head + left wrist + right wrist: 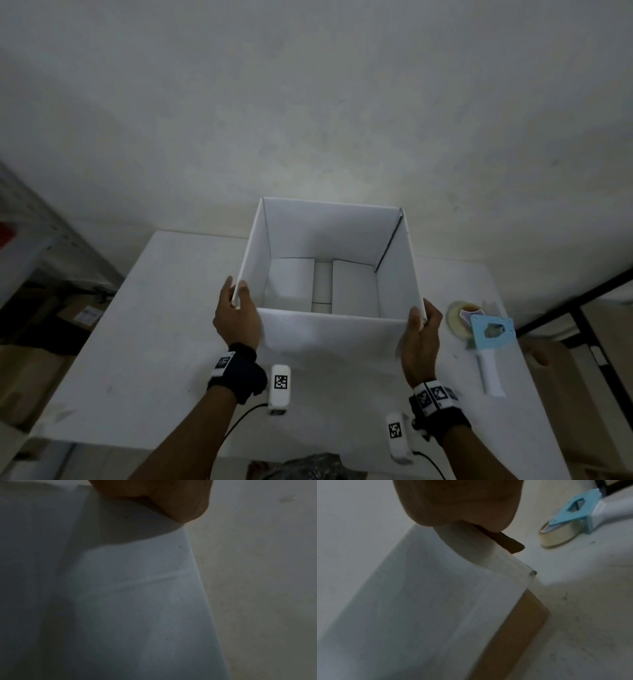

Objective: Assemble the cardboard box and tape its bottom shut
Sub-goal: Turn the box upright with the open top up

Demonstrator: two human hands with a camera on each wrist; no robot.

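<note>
Cardboard box (pixel 329 274) is standing open-topped on the white table (pixel 144 342). I am pinching its near corners: my left grip (pixel 236 318) is grasping the left corner, my right grip (pixel 419 337) the right. A tape dispenser (pixel 479 334) is lying just right of it.

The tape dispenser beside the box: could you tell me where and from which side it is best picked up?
Probably by its white handle, which points toward the person, free of the tape roll. The right hand, now gripping the box corner, is nearest and could come from the near right.
</note>
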